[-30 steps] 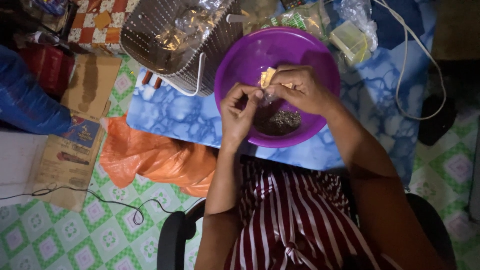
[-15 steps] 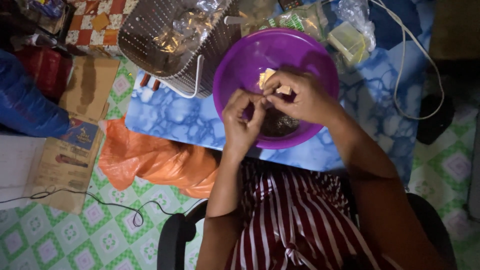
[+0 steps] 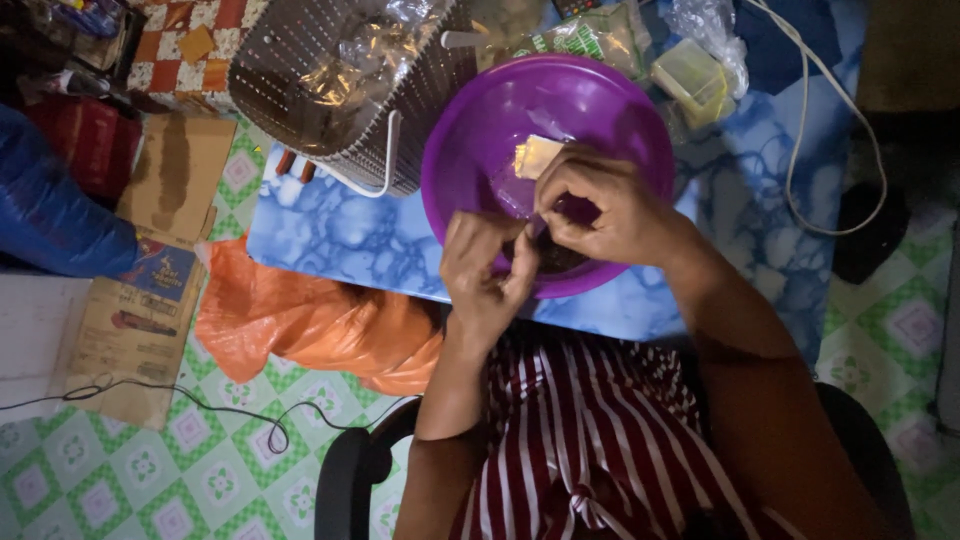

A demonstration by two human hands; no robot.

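While over purple bowl [image 3: 470,150] | left hand [image 3: 487,270], right hand [image 3: 610,205] pinch something small, unclear

Your left hand [image 3: 487,275] is raised with fingers curled and thumb pressed toward the fingertips in a pinch. Your right hand [image 3: 600,205] sits just above and to the right of it, knuckles up, fingers bent inward, fingertips meeting the left hand's. Both forearms angle up from your striped lap, the right elbow wider out
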